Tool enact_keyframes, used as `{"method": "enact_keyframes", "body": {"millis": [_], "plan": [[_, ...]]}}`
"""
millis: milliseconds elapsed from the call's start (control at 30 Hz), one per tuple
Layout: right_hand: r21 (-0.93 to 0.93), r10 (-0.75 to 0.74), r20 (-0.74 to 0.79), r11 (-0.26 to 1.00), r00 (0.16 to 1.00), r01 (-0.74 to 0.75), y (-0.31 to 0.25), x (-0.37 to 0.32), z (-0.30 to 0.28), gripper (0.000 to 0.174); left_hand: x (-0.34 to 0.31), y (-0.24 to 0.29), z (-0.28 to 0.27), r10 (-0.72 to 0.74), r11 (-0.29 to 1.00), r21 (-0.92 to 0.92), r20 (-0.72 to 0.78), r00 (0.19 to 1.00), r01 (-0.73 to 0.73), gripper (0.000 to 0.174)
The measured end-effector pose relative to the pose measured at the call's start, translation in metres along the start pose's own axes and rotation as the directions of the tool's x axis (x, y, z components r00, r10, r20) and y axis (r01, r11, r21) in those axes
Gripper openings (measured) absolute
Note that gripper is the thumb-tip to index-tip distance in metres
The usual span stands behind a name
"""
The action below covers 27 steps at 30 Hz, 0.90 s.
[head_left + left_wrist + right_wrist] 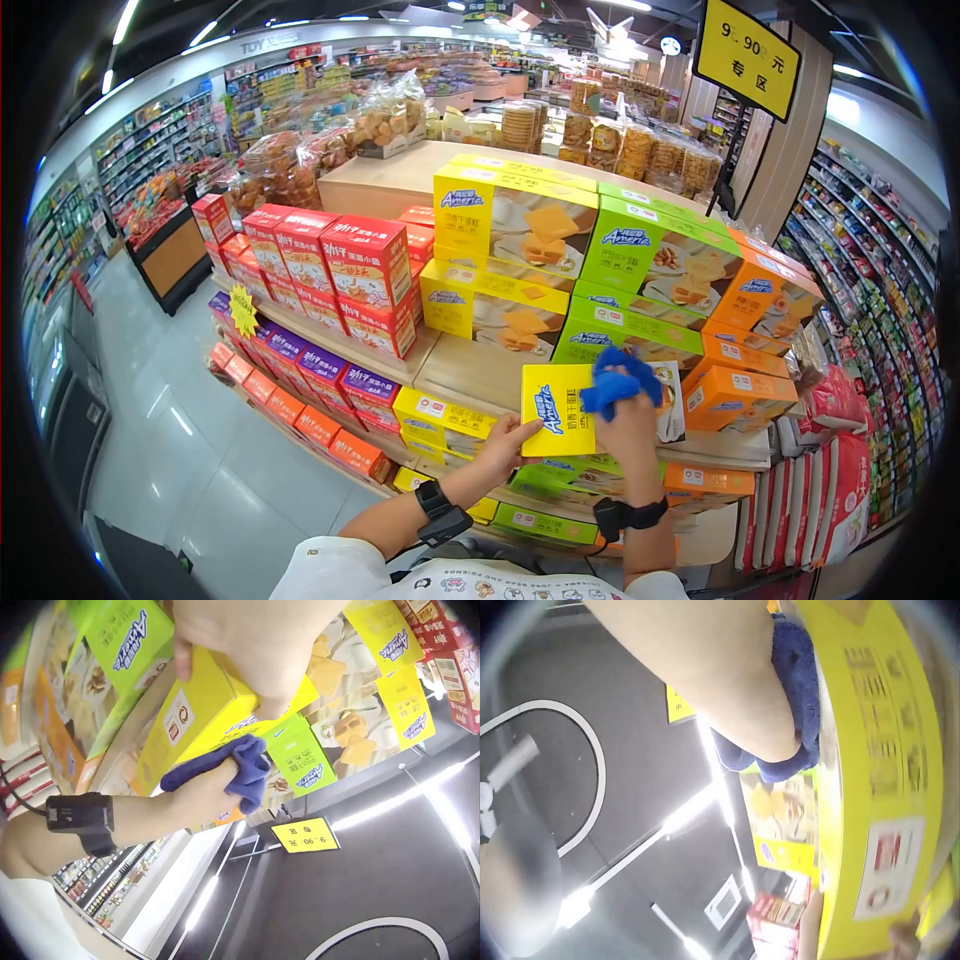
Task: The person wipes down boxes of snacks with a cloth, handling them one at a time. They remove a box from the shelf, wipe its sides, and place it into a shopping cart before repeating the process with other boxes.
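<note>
A yellow box stands off the shelf in front of the person, its printed side towards the green boxes. The left hand grips its left end, thumb on the yellow face; in the left wrist view the left hand covers part of the box. The right hand holds a crumpled blue cloth against the box's right part. In the right wrist view the cloth bunches under the right hand, beside the box. The right fingertips are hidden by the cloth.
Stacked yellow boxes, green boxes and orange boxes stand on the upper shelf. Red boxes fill its left side, with purple boxes below. Red-and-white bags stand at the lower right.
</note>
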State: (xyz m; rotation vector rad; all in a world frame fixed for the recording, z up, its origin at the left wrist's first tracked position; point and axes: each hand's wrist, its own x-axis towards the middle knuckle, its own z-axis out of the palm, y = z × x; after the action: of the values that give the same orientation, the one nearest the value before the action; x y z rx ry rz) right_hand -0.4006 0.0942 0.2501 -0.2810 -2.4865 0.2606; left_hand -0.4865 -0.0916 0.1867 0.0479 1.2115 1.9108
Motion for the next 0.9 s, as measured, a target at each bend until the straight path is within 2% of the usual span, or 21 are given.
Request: {"method": "enact_keyframes", "body": {"millis": [133, 233, 267, 367, 500, 567, 667, 767, 900], "plan": [[-0.087, 0.257, -0.077, 0.961, 0.963, -0.264, 0.062, -0.001, -0.016, 0.060, 0.003, -0.003, -0.002, 0.009, 1.000, 0.001, 0.008, 1.000, -0.009, 0.028], [-0.227, 0.142, -0.145, 0.958, 0.979, -0.172, 0.063, -0.003, -0.008, 0.061, 0.004, -0.003, -0.003, 0.013, 1.000, 0.000, 0.015, 1.000, -0.013, 0.028], [-0.220, 0.119, -0.134, 0.964, 0.984, -0.147, 0.058, -0.003, -0.004, 0.062, 0.004, -0.004, -0.004, 0.011, 1.000, 0.000, 0.017, 1.000, -0.011, 0.028], [-0.094, 0.001, 0.015, 0.996, 1.000, 0.000, 0.024, 0.001, -0.006, 0.063, 0.006, -0.003, -0.003, 0.012, 1.000, 0.003, 0.029, 1.000, -0.012, 0.029], [0.059, -0.117, 0.151, 0.992, 0.982, 0.109, -0.032, 0.012, 0.006, 0.061, 0.008, -0.004, -0.006, 0.005, 1.000, 0.019, 0.053, 0.999, -0.006, 0.028], [0.142, -0.326, 0.106, 0.940, 0.940, 0.310, -0.049, 0.017, 0.017, 0.062, 0.005, -0.004, -0.002, 0.047, 0.999, 0.018, 0.029, 0.999, -0.047, 0.027], [0.226, -0.341, 0.108, 0.923, 0.934, 0.311, -0.060, 0.020, 0.023, 0.061, -0.001, 0.001, 0.001, 0.059, 0.998, 0.029, 0.054, 0.997, -0.061, 0.024], [0.261, -0.295, 0.121, 0.931, 0.948, 0.256, -0.047, 0.020, 0.025, 0.059, 0.007, -0.004, -0.006, 0.020, 1.000, 0.013, 0.055, 0.998, -0.021, 0.024], [0.131, -0.149, 0.065, 0.981, 0.987, 0.140, -0.013, 0.017, 0.009, 0.053, 0.010, -0.008, -0.009, 0.023, 0.999, 0.028, 0.047, 0.999, -0.024, 0.026]]}}
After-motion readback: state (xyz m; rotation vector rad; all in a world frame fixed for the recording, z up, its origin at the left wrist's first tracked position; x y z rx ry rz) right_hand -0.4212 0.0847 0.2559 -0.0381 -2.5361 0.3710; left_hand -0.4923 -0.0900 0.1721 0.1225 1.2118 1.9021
